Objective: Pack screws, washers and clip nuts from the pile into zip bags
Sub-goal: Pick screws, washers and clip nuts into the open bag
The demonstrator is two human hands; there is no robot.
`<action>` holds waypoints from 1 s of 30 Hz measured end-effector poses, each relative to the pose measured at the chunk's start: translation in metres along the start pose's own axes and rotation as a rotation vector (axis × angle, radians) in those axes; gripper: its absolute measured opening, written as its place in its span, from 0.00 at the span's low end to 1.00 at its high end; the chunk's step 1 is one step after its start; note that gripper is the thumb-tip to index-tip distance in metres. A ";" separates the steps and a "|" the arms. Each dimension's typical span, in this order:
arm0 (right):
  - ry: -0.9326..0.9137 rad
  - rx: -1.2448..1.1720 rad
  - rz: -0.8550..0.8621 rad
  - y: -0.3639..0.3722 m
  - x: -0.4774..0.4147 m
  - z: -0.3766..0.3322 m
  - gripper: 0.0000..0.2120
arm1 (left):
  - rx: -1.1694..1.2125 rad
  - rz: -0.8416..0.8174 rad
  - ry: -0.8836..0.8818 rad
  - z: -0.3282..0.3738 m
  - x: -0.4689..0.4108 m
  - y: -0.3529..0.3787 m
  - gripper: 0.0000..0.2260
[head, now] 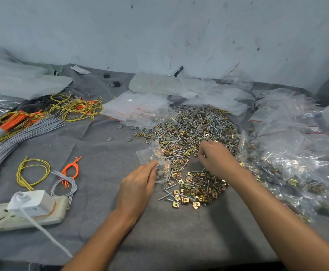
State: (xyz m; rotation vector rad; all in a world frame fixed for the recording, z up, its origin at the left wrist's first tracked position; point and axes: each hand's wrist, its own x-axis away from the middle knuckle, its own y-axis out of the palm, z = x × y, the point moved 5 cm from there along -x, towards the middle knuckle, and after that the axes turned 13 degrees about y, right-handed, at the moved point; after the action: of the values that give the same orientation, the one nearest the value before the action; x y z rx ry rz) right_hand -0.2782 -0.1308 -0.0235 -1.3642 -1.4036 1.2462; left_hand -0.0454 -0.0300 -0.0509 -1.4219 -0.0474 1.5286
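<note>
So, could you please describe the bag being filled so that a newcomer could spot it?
Find the big pile of hardware mid-table. At its near left edge, the left hand pinches a small clear bag. Unlike the flat empty bags stacked behind the pile, it is crumpled and holds a few parts.

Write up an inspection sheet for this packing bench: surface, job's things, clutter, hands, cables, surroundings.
Surface: grey cloth, wrinkled, covers the bench.
Job's things: mixed pile of screws, washers and clip nuts at centre; empty zip bags stacked behind it; filled bags heaped right.
Clutter: power strip with white charger, near left; loose washers left of the pile.
Hands: left hand holds a zip bag, partly filled; right hand, fingers curled, in the pile; grasp unclear.
Cables: grey wire bundle, yellow wire loops, orange wires, left.
Surroundings: scuffed pale wall behind.
</note>
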 end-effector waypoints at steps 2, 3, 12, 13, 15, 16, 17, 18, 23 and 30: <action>0.006 -0.056 0.028 0.000 0.003 -0.001 0.08 | -0.001 -0.003 0.001 0.000 0.000 0.001 0.12; 0.014 -0.067 0.027 0.000 0.003 0.000 0.07 | 0.002 -0.009 -0.002 0.000 0.000 0.001 0.12; 0.063 0.046 -0.076 0.012 -0.006 0.008 0.04 | 0.004 -0.029 -0.015 0.001 0.000 0.000 0.12; 0.070 0.020 -0.080 0.012 -0.006 0.010 0.04 | 0.002 -0.028 -0.014 0.001 0.000 0.000 0.12; 0.079 -0.005 -0.072 0.012 -0.008 0.010 0.03 | -0.002 -0.019 -0.007 0.001 0.000 0.000 0.12; 0.087 -0.001 -0.067 0.012 -0.010 0.010 0.04 | -0.002 -0.017 -0.004 0.000 0.000 0.000 0.12; 0.101 0.003 -0.064 0.011 -0.011 0.009 0.06 | 0.000 -0.018 -0.002 0.000 0.000 0.000 0.12; 0.113 0.014 -0.055 0.011 -0.013 0.008 0.05 | 0.000 -0.018 0.000 0.001 0.000 0.000 0.12; 0.125 0.052 -0.038 0.011 -0.012 0.004 0.04 | 0.006 -0.024 -0.009 0.002 -0.001 -0.001 0.12; 0.050 0.163 0.039 0.018 -0.006 -0.001 0.07 | 0.012 -0.035 -0.016 0.005 -0.002 -0.003 0.13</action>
State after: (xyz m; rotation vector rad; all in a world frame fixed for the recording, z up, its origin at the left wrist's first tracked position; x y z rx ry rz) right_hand -0.2726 -0.1382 -0.0399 -1.3068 -1.2191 1.3133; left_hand -0.0477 -0.0274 -0.0461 -1.3926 -0.0726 1.5089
